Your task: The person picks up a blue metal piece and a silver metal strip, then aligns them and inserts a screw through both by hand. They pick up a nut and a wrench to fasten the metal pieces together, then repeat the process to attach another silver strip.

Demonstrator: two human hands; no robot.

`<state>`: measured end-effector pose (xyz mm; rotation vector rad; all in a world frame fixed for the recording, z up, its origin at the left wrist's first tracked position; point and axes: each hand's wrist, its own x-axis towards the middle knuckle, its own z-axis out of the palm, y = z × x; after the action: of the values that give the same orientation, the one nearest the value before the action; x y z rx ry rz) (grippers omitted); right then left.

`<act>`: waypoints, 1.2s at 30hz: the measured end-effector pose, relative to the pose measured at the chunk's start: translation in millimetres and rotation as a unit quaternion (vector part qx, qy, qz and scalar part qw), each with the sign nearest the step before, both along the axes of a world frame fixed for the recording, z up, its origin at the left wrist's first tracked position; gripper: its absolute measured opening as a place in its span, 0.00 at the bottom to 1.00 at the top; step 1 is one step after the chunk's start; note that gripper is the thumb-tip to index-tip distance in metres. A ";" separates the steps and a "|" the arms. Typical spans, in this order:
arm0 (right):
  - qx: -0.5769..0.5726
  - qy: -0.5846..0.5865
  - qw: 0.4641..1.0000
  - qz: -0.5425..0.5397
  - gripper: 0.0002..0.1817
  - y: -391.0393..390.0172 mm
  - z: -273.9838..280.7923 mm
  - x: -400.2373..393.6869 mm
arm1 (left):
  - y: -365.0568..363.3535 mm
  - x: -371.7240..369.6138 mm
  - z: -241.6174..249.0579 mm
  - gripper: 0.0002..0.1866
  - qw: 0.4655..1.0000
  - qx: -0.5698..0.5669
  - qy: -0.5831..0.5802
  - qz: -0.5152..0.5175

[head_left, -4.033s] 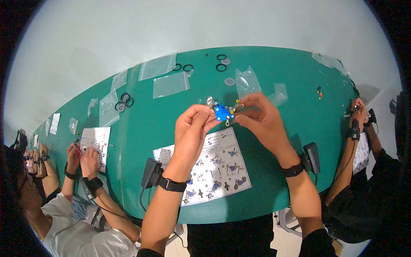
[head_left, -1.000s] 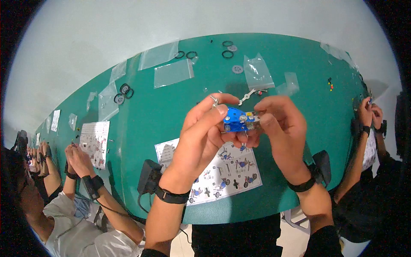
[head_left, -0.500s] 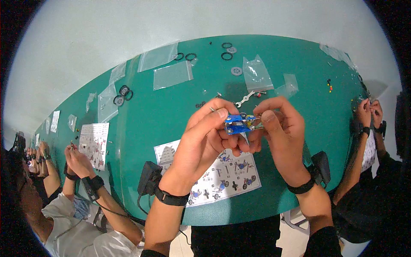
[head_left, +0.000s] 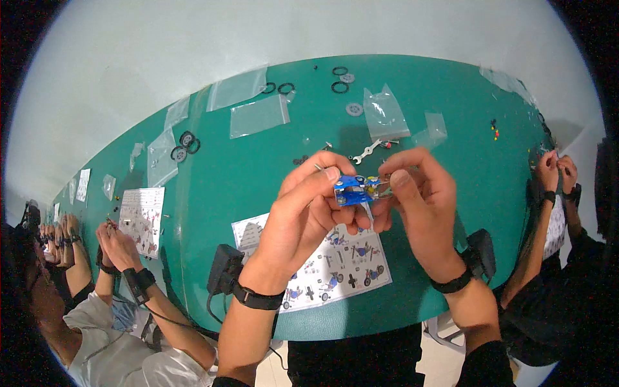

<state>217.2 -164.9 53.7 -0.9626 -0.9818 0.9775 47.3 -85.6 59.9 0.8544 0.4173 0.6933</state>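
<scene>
Between my hands, above the table, is a small blue model assembly [head_left: 351, 194] with silvery metal pieces on its right side. My left hand [head_left: 306, 200] is closed on its left end, thumb on top. At the right end, my right hand [head_left: 416, 200] pinches the metal pieces between thumb and fingers; the exact grip is partly hidden. Below both hands lies a printed instruction sheet [head_left: 342, 277] with pictures of motorbike models. A small silver wrench [head_left: 367, 152] rests on the table just beyond my fingers, near some small screws.
Clear plastic bags [head_left: 260, 116] lie about the green table [head_left: 245, 174]. Black tyre rings [head_left: 340, 87] and a grey wheel hub [head_left: 354, 109] are at the far side. Co-workers' hands [head_left: 119, 245] are busy at left, and another person's hands [head_left: 558, 171] at right.
The blue assembly has tilted slightly and shifted a little left, showing more of its face. Both hands keep their hold. The view has moved only slightly.
</scene>
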 end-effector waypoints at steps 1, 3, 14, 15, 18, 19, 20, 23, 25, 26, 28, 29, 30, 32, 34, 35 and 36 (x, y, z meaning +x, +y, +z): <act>0.001 0.001 1.000 -0.001 0.12 -0.1 -0.5 -0.5 | 0.5 -0.3 -0.9 0.18 1.000 -0.003 -0.002 -0.002; 0.004 -0.007 1.000 -0.004 0.13 0.8 -0.8 0.1 | 0.1 -1.1 0.1 0.17 1.000 -0.003 0.007 0.000; -0.008 -0.015 1.000 0.004 0.13 2.9 -3.1 0.8 | 6.9 -5.2 -6.5 0.14 0.999 -0.038 -0.031 -0.019; -0.007 -0.013 1.000 0.005 0.13 3.2 -3.0 0.9 | 7.9 -5.2 -8.1 0.14 0.998 -0.041 -0.035 -0.022; -0.005 -0.014 1.000 0.015 0.13 6.0 -3.7 1.3 | 6.8 -4.1 -5.4 0.14 0.998 -0.054 -0.034 0.006; -0.005 -0.015 1.000 0.018 0.13 6.2 -4.8 1.5 | 5.8 -3.3 -4.7 0.14 0.998 -0.061 -0.030 0.019; -0.007 -0.016 1.000 0.021 0.13 6.3 -5.5 1.9 | 5.6 -2.9 -4.6 0.13 0.997 -0.061 -0.029 0.023; -0.013 -0.010 0.999 0.038 0.14 7.4 -8.0 4.0 | 6.6 -2.2 -5.6 0.12 0.997 -0.057 -0.031 0.028; -0.019 0.006 0.998 0.060 0.14 9.6 -10.4 6.0 | 8.9 -3.2 -7.7 0.11 0.998 -0.051 -0.036 0.028; -0.029 0.042 0.996 0.078 0.15 10.3 -8.6 5.6 | 9.1 -3.9 -6.7 0.11 0.999 -0.021 -0.019 0.030; -0.049 0.116 0.986 0.111 0.15 9.2 -3.7 3.6 | 8.3 -3.0 -5.2 0.11 0.999 0.038 0.017 0.031; -0.049 0.084 0.990 0.106 0.15 9.3 -4.1 2.9 | 7.6 -2.4 -5.6 0.10 0.993 0.094 0.058 0.046; -0.049 0.051 0.993 0.099 0.15 9.4 -5.0 3.2 | 6.6 -1.0 -6.7 0.10 0.987 0.130 0.067 0.060; -0.040 0.006 0.996 0.081 0.16 11.3 -7.1 5.9 | 5.3 1.8 -8.5 0.11 0.972 0.201 0.082 0.087; -0.024 -0.016 0.998 0.061 0.15 14.2 -11.1 10.0 | 5.6 4.2 -7.8 0.13 0.971 0.209 0.069 0.092; -0.010 -0.036 0.998 0.050 0.15 15.3 -11.1 10.6 | 5.7 4.3 -7.8 0.15 0.971 0.212 0.063 0.094; 0.003 -0.056 0.998 0.038 0.15 16.2 -10.9 11.6 | 7.1 3.5 -8.9 0.16 0.971 0.212 0.061 0.094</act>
<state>228.7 -148.7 42.8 -0.9887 -1.1223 0.9920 50.8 -78.6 50.9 1.2779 0.4710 0.9268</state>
